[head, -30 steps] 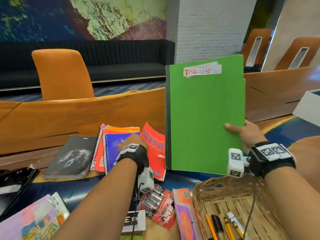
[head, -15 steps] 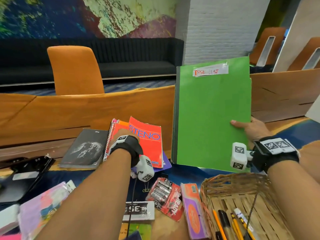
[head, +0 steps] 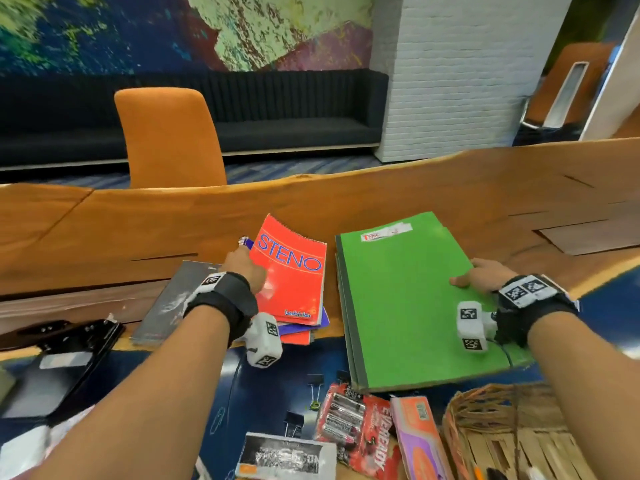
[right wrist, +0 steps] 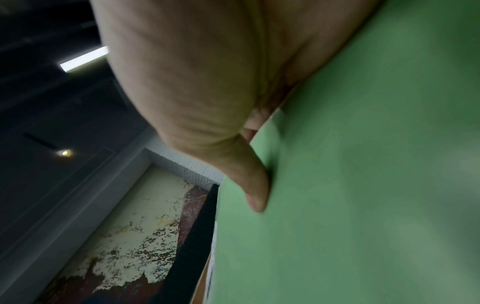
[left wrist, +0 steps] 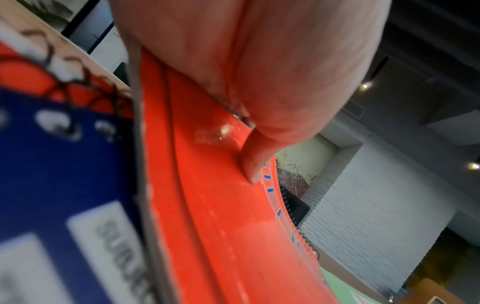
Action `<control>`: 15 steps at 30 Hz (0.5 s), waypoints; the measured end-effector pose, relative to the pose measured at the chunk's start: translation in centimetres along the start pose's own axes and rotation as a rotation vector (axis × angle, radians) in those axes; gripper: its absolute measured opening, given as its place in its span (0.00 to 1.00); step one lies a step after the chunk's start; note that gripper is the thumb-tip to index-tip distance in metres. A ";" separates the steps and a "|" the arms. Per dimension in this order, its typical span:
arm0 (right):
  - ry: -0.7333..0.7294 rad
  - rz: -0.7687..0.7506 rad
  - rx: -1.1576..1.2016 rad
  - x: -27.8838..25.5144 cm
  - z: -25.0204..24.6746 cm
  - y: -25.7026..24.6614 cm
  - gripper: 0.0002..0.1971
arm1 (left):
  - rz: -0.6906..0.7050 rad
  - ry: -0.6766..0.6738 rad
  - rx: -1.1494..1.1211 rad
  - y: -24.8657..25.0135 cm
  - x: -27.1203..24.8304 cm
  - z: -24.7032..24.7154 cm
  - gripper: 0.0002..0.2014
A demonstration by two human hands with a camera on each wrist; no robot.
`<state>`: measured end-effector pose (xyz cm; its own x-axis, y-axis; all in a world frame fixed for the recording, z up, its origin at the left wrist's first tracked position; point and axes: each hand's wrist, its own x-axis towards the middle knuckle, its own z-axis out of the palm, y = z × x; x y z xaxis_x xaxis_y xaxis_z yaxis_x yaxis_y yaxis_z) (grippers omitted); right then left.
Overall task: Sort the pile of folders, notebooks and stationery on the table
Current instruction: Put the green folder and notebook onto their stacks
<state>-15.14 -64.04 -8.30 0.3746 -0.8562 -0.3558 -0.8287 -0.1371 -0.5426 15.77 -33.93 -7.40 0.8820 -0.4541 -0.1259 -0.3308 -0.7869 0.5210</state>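
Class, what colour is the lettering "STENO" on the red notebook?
Blue, on the STENO notebook; clearest in the head view.

Close to the lens, the left hand (left wrist: 272, 67) grips a red notebook (left wrist: 221, 216) by its edge, the thumb (left wrist: 253, 162) lying flat on the cover. Blue lettering runs along the cover's far right border, beside a dark wire spiral. To the left lies a blue notebook (left wrist: 59, 164), blurred, with punched holes, wire binding and a white label. A white brick wall (left wrist: 363, 216) stands far right.
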 end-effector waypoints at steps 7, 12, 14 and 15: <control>-0.018 -0.040 -0.341 0.3 0.2 -3.6 0.27 | 0.048 0.047 -0.086 -0.2 0.3 1.4 0.12; 0.038 -0.038 -0.388 0.1 -1.3 -4.6 0.26 | 0.053 0.034 -0.163 -1.1 0.4 1.5 0.18; 0.061 -0.037 -0.414 0.3 -1.0 -4.7 0.23 | 0.067 0.038 -0.165 -1.4 0.4 1.6 0.19; 0.054 -0.041 -0.431 0.6 -0.4 -4.7 0.23 | 0.070 0.034 -0.172 -1.5 0.5 1.6 0.18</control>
<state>-11.19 -64.13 -5.67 0.3984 -0.8689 -0.2938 -0.9156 -0.3575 -0.1842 16.18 -33.64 -9.66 0.8704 -0.4890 -0.0572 -0.3323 -0.6691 0.6647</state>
